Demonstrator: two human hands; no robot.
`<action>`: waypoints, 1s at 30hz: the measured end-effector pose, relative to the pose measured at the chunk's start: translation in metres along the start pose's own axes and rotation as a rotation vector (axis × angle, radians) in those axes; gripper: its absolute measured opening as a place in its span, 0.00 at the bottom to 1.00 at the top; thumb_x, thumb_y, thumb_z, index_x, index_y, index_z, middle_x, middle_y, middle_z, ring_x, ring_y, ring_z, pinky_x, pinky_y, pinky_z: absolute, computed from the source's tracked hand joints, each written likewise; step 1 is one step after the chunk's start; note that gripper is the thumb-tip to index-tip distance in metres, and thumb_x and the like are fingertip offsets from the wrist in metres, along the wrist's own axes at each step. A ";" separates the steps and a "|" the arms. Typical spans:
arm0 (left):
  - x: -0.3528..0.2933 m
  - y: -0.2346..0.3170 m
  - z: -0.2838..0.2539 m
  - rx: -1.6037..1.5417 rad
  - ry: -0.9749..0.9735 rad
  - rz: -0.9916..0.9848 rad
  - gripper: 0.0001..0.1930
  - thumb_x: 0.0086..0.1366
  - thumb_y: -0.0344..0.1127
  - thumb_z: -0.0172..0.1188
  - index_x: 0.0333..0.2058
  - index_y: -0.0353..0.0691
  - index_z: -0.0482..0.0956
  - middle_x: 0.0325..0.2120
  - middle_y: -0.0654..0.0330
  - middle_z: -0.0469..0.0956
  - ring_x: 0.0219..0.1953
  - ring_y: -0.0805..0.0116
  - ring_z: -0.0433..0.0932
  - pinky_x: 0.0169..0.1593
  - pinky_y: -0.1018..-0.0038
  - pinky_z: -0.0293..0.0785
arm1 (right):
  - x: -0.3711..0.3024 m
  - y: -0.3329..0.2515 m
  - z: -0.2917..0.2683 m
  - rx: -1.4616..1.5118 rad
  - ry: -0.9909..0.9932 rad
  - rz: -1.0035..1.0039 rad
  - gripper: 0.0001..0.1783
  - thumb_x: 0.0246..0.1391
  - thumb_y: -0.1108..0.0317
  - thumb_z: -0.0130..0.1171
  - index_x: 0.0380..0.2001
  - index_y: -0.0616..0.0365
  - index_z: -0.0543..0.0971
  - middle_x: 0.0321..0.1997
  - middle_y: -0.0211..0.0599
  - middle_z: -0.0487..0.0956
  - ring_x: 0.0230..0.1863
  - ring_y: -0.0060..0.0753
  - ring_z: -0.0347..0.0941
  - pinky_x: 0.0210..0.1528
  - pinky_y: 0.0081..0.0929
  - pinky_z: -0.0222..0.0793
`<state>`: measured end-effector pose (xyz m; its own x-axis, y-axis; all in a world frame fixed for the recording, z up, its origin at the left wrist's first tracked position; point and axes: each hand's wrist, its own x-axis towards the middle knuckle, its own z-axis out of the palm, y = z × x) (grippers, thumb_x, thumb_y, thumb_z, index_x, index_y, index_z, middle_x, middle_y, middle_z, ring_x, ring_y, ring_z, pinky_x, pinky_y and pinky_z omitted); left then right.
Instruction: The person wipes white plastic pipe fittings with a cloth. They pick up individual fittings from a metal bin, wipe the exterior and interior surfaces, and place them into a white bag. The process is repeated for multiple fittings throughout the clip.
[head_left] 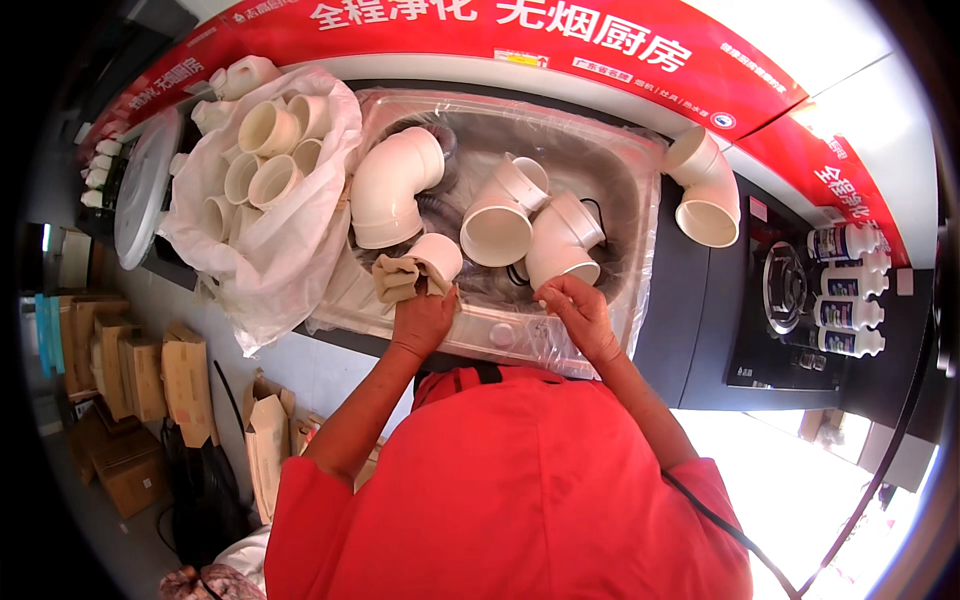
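The left hand (422,318) was closed on a tan cloth (398,277), pressed against a small white pipe fitting (438,255) at its 12 o'clock. The right hand (578,312) was curled around a white tee fitting (562,240) inside the plastic-wrapped sink (640,170).

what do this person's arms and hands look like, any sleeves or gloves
Both forearms are bare from the elbow down, and the left hand and right hand wear no gloves. Short red sleeves of a red top end above the elbows. No watch or rings visible.
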<state>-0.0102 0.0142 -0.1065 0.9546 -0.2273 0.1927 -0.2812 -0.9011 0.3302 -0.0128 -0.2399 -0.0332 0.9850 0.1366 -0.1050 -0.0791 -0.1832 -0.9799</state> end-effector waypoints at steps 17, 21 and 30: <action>0.005 0.004 -0.012 0.010 -0.172 -0.104 0.19 0.63 0.44 0.50 0.22 0.34 0.77 0.23 0.46 0.74 0.27 0.48 0.74 0.32 0.58 0.68 | -0.008 -0.206 0.002 0.828 -0.879 -0.796 0.15 0.54 0.58 0.57 0.34 0.61 0.75 0.33 0.37 0.74 0.33 0.33 0.68 0.36 0.27 0.63; 0.002 0.000 -0.003 -0.006 -0.040 -0.035 0.21 0.63 0.45 0.50 0.18 0.34 0.76 0.18 0.46 0.73 0.22 0.47 0.73 0.28 0.58 0.68 | -0.013 -0.214 -0.001 0.819 -0.872 -0.791 0.17 0.54 0.57 0.57 0.38 0.62 0.74 0.37 0.38 0.73 0.37 0.33 0.68 0.40 0.27 0.63; 0.007 0.003 -0.003 -0.013 -0.019 0.022 0.21 0.63 0.44 0.51 0.17 0.34 0.76 0.16 0.46 0.74 0.21 0.47 0.73 0.28 0.57 0.68 | -0.020 -0.227 -0.006 0.787 -0.810 -0.776 0.23 0.55 0.56 0.55 0.46 0.63 0.71 0.45 0.40 0.72 0.46 0.32 0.67 0.47 0.27 0.63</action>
<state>-0.0047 0.0114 -0.1018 0.9497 -0.2546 0.1824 -0.3038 -0.8908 0.3380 -0.0140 -0.2073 0.1921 0.4733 0.5248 0.7075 0.1137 0.7600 -0.6398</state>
